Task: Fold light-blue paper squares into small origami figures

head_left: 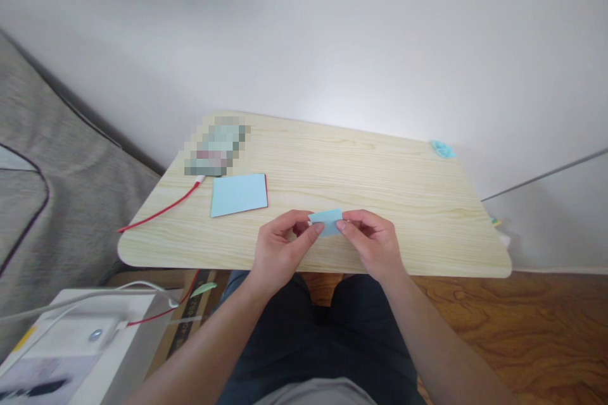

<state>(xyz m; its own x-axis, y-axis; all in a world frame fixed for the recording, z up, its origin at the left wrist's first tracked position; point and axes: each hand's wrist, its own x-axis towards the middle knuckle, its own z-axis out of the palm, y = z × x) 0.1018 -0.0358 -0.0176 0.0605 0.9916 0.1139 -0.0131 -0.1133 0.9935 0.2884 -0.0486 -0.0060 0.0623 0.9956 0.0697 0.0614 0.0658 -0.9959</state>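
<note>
A small piece of light blue paper, apparently folded, is held up over the front part of the table. My left hand pinches its left side between thumb and fingers. At its right side my right hand grips it the same way, thumb toward me. Left of my hands lies a flat stack of light blue paper sheets, with a dark red edge showing at its right. Small light blue folded paper pieces rest at the far right corner.
The pale wood-grain table stands against a white wall. A blurred-out device lies at the back left, with a red cable running off the left edge. Below left is a white box with cables; a grey couch stands beside the table.
</note>
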